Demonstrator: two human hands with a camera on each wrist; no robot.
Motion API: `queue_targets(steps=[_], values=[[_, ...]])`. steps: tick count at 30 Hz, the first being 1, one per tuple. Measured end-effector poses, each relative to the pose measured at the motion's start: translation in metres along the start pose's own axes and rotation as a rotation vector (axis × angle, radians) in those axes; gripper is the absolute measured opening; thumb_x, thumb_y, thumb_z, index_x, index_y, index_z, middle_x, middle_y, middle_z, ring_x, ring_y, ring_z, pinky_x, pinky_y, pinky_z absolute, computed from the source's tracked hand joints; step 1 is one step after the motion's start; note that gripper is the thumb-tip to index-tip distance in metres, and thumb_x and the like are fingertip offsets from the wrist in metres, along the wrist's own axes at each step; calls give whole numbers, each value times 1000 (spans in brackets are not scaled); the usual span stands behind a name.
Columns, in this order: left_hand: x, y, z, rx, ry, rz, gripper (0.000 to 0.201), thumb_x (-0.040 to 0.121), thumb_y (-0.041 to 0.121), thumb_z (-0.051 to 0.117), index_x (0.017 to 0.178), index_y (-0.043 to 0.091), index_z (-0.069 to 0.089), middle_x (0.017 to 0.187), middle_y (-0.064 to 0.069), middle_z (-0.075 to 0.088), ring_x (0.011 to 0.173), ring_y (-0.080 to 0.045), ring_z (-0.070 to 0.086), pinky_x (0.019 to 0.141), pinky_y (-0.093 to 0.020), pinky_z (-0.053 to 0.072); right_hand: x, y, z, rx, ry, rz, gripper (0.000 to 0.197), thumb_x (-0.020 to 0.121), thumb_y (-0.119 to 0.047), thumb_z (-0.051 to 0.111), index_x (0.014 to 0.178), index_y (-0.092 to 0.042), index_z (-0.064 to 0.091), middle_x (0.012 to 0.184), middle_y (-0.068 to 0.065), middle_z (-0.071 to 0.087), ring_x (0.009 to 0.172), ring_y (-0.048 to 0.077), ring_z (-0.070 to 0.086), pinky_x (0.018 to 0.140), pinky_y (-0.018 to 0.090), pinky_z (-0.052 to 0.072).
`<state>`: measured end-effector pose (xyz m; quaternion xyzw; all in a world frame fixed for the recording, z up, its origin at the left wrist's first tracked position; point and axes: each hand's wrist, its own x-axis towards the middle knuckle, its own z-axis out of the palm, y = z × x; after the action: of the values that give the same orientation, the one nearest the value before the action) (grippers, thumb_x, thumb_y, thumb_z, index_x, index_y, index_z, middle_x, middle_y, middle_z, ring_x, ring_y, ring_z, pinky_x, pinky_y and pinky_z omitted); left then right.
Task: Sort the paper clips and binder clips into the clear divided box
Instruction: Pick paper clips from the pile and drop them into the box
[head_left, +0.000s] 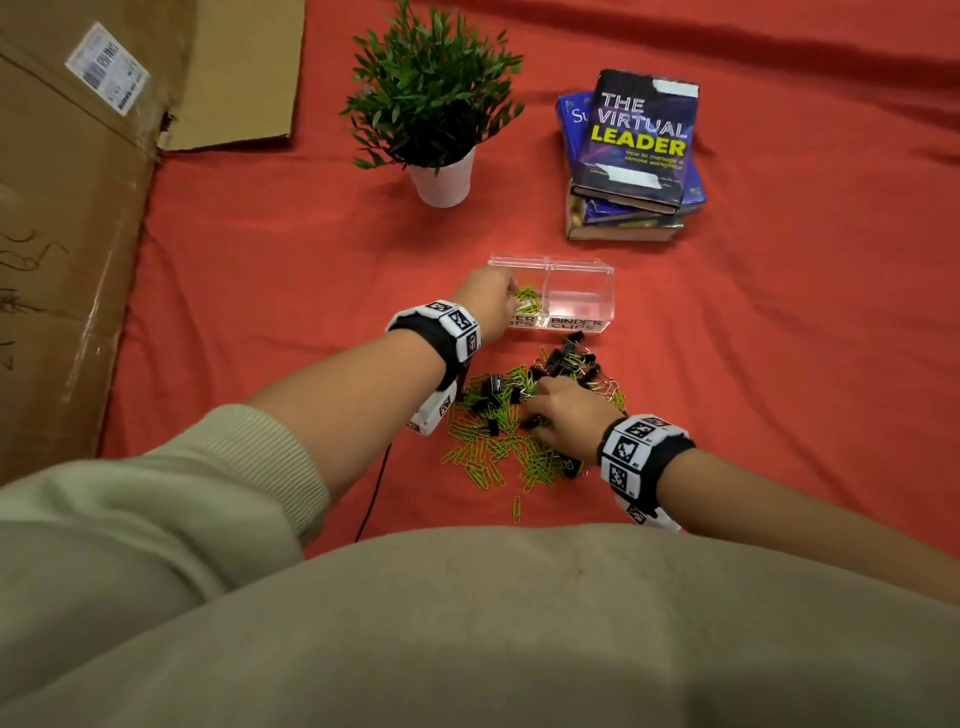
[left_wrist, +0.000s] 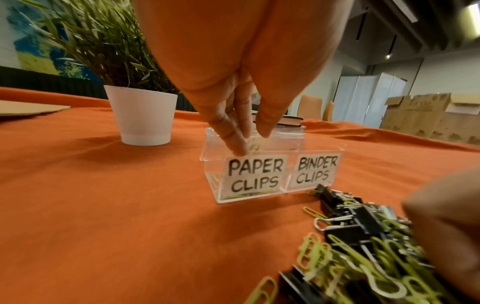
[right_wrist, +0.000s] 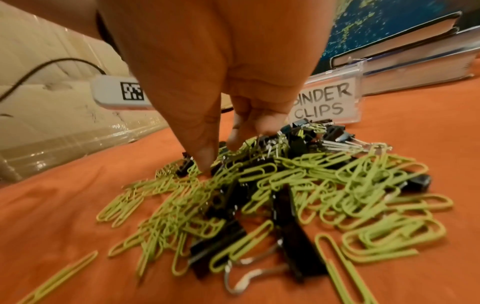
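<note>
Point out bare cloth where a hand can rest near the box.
Bare cloth lies left of the clear divided box, toward the cardboard, and to its right, below the books. Crowded: the clip pile in front of the box, under the right hand.

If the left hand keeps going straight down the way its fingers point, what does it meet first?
Probably the green paper clips already in the box's paper-clip side; the left hand points into it, though depth is unclear.
</note>
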<state>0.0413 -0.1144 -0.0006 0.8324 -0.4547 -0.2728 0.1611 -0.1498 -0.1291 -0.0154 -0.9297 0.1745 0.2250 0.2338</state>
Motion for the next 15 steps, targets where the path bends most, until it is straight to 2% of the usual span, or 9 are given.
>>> queue_targets(steps=[2,4,7,10,13,15], values=[[-11,-2,4,3,2,25,35,93,14,55,127,6,55,132,-13,54,120,-26,53,105,-34,41,-1,0,5,-23,18,18,34,90,-24,57,124,-24,58,118,7,48,113,25,48,84,41,52],[-28,-6,5,-8,34,60,37,92,14,55,128,9,53,135,-10,52,121,-24,52,108,-35,39,0,2,4,-14,74,39,33,90,-18,54,123,-22,59,115,8,48,111,26,48,81,42,52],[-63,-17,8,-6,16,88,25,90,14,56,115,10,60,112,0,56,100,-15,55,94,-26,44,0,3,2,-15,155,31,29,90,-10,50,116,-13,62,106,8,50,104,27,49,76,40,52],[-100,-37,21,105,-107,35,22,87,24,61,106,13,61,108,-4,57,100,-21,57,86,-30,45,-5,-10,7,-14,97,-13,23,92,-19,50,107,-9,64,103,8,54,99,27,56,78,39,52],[-131,-54,42,182,-140,-49,42,78,42,68,109,16,55,111,-3,51,103,-22,54,86,-35,49,-13,-27,18,-98,-14,18,29,93,-29,47,105,-6,60,105,8,55,95,28,60,79,41,54],[-145,-58,54,192,-138,-76,64,70,51,73,117,16,49,116,-2,45,110,-21,49,91,-38,48,-16,-34,24,-134,-27,71,37,92,-36,51,112,-4,54,112,10,52,102,28,57,83,42,53]])
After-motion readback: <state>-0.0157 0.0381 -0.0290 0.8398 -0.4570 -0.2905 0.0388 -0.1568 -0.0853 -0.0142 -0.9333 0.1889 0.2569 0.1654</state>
